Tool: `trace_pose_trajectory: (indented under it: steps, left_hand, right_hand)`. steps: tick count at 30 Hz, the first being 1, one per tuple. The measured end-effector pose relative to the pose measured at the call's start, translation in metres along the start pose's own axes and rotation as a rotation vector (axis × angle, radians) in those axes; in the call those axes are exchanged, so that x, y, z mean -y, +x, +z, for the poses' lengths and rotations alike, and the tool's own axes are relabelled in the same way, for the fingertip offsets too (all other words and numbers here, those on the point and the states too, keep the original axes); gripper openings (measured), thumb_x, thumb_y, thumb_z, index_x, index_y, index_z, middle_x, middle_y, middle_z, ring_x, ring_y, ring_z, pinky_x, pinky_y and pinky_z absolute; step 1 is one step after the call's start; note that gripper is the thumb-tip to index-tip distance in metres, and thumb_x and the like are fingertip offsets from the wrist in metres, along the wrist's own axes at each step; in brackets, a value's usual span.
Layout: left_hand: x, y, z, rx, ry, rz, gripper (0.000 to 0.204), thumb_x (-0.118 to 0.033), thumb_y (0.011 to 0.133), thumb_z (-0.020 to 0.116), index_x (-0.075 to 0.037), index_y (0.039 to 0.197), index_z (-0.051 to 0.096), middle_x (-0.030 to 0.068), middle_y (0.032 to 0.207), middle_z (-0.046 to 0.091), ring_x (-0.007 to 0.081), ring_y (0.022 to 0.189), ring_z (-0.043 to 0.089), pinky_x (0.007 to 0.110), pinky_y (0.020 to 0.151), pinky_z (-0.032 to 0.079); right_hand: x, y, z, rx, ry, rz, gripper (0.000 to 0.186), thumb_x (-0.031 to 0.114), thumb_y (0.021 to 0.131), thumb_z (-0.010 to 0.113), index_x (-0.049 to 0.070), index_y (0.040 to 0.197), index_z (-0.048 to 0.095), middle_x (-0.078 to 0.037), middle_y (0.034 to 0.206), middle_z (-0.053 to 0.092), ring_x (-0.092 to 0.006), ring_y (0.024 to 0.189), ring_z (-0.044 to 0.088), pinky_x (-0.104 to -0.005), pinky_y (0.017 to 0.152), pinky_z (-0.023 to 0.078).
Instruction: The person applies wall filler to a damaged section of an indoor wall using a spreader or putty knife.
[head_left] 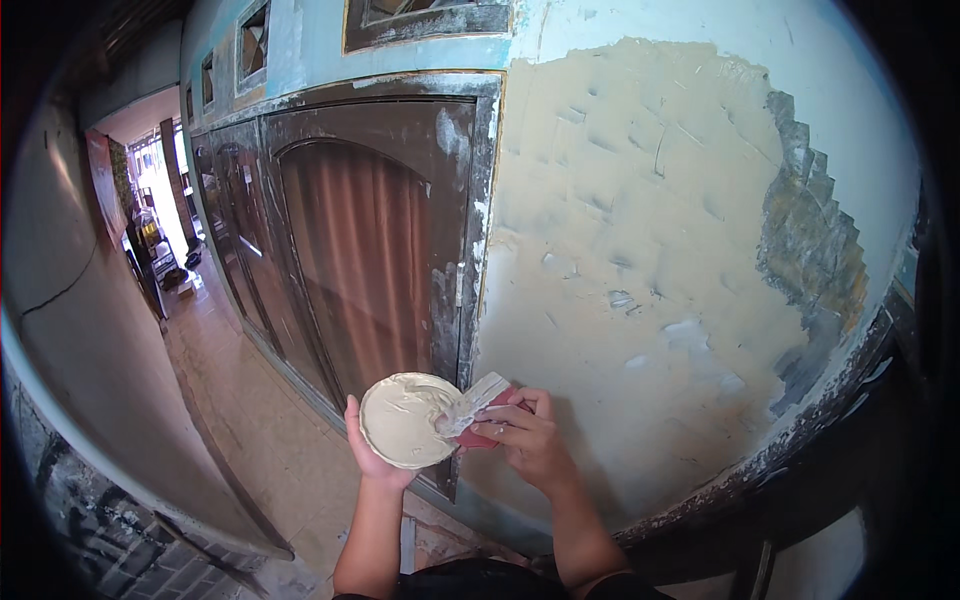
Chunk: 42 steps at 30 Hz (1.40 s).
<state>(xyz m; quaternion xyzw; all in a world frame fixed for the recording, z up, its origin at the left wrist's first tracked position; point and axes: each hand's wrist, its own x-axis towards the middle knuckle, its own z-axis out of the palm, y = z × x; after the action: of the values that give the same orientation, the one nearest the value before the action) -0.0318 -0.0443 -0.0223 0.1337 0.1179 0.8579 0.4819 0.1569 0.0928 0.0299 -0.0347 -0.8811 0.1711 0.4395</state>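
My left hand (374,458) holds a shallow round bowl (364,424) from its left side and underneath, with the thumb up along the rim. Cream-coloured putty (398,412) fills the bowl and is stirred up at its right side. In my right hand (532,438) is a putty scraper (490,388) with a red body and a pale, putty-smeared edge. The fingers close round the scraper, and its lower left part meets the putty at the bowl's right rim. Beyond the hands, a wide beige patch of putty (630,190) with ridges and dents covers the wall.
A rough grey bare strip (808,225) borders the putty patch on the right. Left of the patch stands a dark, paint-spotted door frame (482,190) with a brown-curtained pane (350,250). A tiled passage (225,370) runs along a low wall (110,320) toward a bright opening.
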Motion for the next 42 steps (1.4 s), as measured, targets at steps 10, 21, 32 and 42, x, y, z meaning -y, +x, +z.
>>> trace_pose_trajectory:
  steps: [10,21,32,42]
  left_hand:
    - [0.003,0.003,0.004,0.074,-0.024,-0.033,0.098,-0.084,0.096,0.032,-0.006,0.150,0.055,0.0225,0.151,0.056,0.0469,0.133,0.056,0.072,0.106,0.045]
    - [0.019,0.003,0.027,0.274,-0.234,-0.180,0.115,-0.096,0.087,0.022,-0.007,0.158,0.041,0.0267,0.158,0.044,0.0537,0.137,0.050,0.085,0.089,0.047]
    - [0.048,0.006,0.054,0.279,-0.315,-0.355,0.121,-0.099,0.084,0.019,-0.009,0.163,0.032,0.0290,0.164,0.032,0.0656,0.137,0.042,0.090,0.088,0.043]
    - [0.064,0.016,0.076,0.399,-0.380,-0.515,0.119,-0.101,0.081,0.026,-0.018,0.165,0.029,0.0260,0.168,0.025,0.0734,0.138,0.030,0.092,0.091,0.038]
  right_hand:
    - [0.004,-0.006,-0.007,-0.053,0.049,0.011,0.042,-0.011,0.074,0.071,0.016,0.104,0.084,0.001,0.111,0.077,-0.0286,0.108,0.055,-0.0376,0.098,0.047]
    - [0.010,-0.010,-0.031,-0.179,-0.091,0.044,0.044,-0.012,0.071,0.068,0.012,0.104,0.083,-0.002,0.107,0.078,-0.0277,0.098,0.057,-0.0374,0.093,0.046]
    - [0.014,-0.012,-0.066,-0.374,-0.231,0.095,0.041,-0.013,0.073,0.071,0.011,0.106,0.079,-0.004,0.107,0.078,-0.0274,0.093,0.061,-0.0381,0.086,0.048]
    - [0.036,0.051,-0.233,-0.564,-0.362,0.329,0.020,0.009,0.093,0.075,0.000,0.110,0.068,-0.016,0.100,0.066,-0.0271,0.088,0.066,-0.0353,0.078,0.052]
